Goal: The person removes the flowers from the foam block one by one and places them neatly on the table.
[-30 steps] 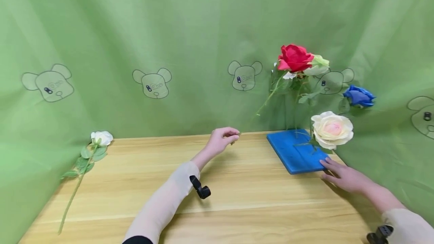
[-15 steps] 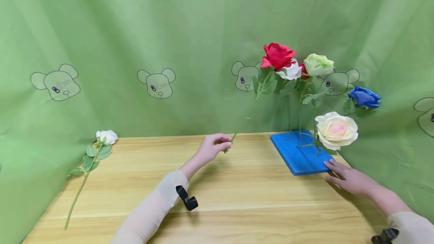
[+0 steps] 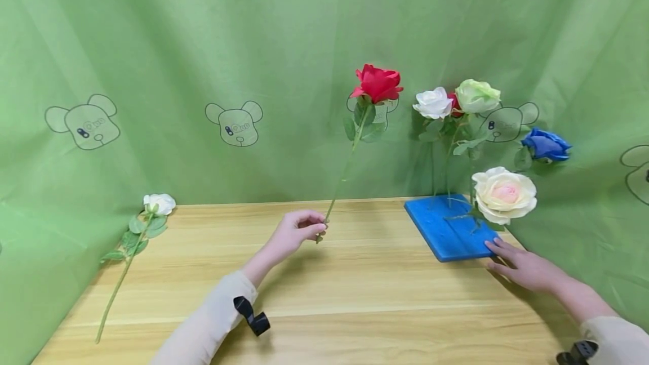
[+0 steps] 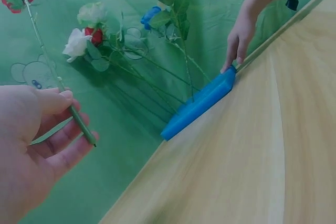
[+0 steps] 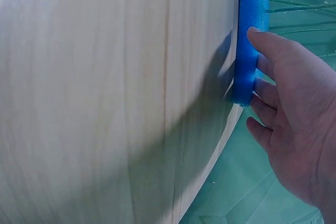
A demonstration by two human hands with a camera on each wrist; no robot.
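Observation:
My left hand [image 3: 291,238] pinches the lower stem of a red rose [image 3: 377,83], holding it upright and slightly tilted over the table. In the left wrist view, the green stem [image 4: 47,59] passes between thumb and fingers, its cut end below them. A blue foam block [image 3: 443,241] lies at the right, with a white rose [image 3: 434,103], a pale green rose [image 3: 478,96], a blue rose [image 3: 546,145] and a cream-pink rose [image 3: 504,195] standing in it. Another red bloom is partly hidden behind them. My right hand [image 3: 529,269] rests extended fingers against the block's near right corner.
Another white rose [image 3: 159,204] lies on the wooden table [image 3: 365,297] at the far left, its long stem pointing toward me. A green curtain [image 3: 284,44] printed with bear heads encloses the table at the back and sides.
My left hand has moved left and toward me, carrying the red rose away from the standing flowers. My right hand stays at the block. The view shifted slightly at first.

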